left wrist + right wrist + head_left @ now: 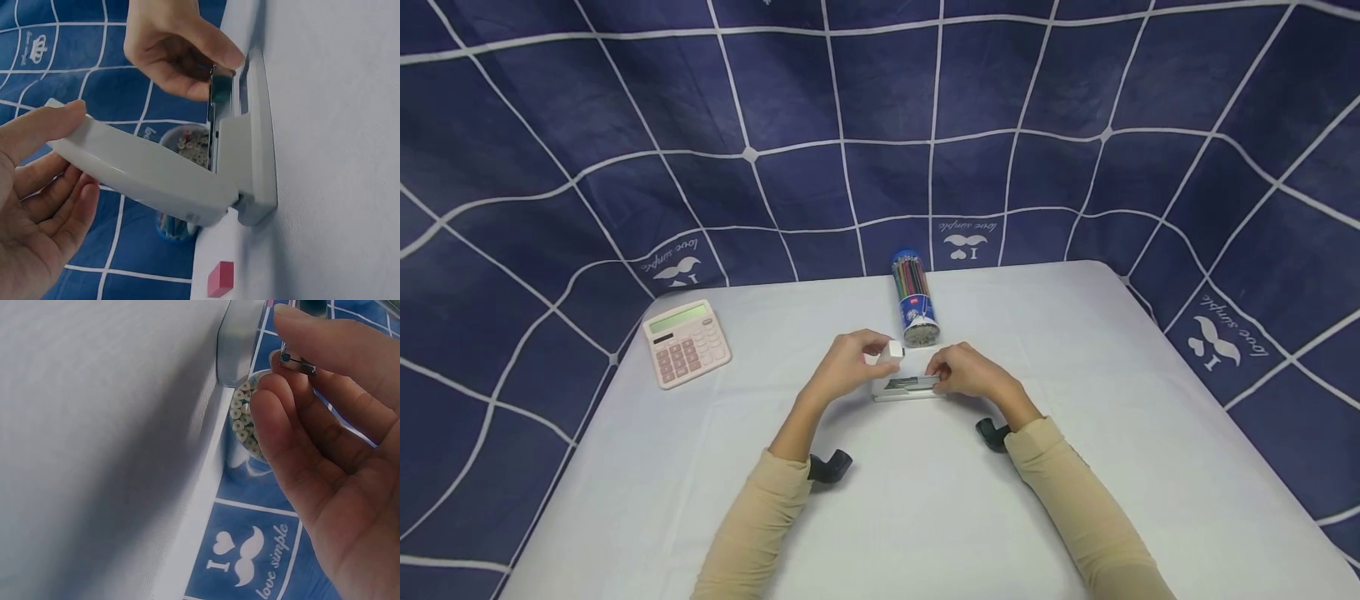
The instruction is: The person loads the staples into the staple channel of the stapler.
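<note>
A white stapler [910,397] stands on the table with its top swung up from the base [265,144]. My left hand [842,367] holds the raised top arm [144,164] near its free end, thumb on one side and fingers on the other. At the other end, my right hand [967,371] pinches the tip of the metal staple magazine [213,128] between thumb and fingers. Close to the right wrist, the magazine's metal end [299,362] shows between the fingertips. The magazine lies between the raised arm and the base.
A clear tube of colored pencils [913,292] lies just beyond the stapler. A pink calculator [688,343] is at the far left of the white table [917,517]. The left wrist view also shows a small pink block [220,279]. Blue checked cloth [880,125] surrounds the table.
</note>
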`<state>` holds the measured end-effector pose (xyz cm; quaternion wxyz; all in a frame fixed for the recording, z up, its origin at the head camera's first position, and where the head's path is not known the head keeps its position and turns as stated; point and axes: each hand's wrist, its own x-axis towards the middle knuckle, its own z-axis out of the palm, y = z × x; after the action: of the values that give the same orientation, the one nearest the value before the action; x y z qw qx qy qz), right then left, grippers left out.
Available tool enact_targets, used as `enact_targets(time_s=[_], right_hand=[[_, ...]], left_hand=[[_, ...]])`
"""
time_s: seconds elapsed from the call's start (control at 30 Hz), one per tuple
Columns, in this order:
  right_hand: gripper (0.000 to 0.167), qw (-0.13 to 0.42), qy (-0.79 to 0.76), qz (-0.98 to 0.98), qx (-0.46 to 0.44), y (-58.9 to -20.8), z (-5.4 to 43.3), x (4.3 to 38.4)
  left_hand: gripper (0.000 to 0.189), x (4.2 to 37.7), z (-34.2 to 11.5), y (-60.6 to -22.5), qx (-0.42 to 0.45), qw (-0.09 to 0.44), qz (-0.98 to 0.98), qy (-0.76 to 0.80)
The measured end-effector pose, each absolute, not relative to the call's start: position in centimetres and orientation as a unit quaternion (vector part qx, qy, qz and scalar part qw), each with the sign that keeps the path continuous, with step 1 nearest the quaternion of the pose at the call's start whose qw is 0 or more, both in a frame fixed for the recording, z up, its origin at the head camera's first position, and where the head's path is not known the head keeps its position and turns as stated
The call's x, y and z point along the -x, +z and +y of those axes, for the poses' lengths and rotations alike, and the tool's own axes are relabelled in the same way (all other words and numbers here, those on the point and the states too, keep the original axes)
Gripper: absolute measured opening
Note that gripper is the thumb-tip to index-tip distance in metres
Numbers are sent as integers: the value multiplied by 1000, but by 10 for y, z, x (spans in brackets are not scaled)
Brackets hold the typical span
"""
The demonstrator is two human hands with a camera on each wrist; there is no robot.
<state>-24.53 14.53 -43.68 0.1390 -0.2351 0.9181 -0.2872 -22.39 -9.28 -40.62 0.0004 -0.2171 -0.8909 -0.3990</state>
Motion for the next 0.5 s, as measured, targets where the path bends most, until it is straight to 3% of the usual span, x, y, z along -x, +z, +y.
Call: enact_targets(time_s=[0.2,0.5], right_hand=[[19,142,-282,919,237,-437,144,244],[17,139,-278,920,240,-439,147,248]], left_hand=[[40,224,-78,-409,237,-27,-892,-385],[36,228,-58,-412,244,-21,-907,-342]])
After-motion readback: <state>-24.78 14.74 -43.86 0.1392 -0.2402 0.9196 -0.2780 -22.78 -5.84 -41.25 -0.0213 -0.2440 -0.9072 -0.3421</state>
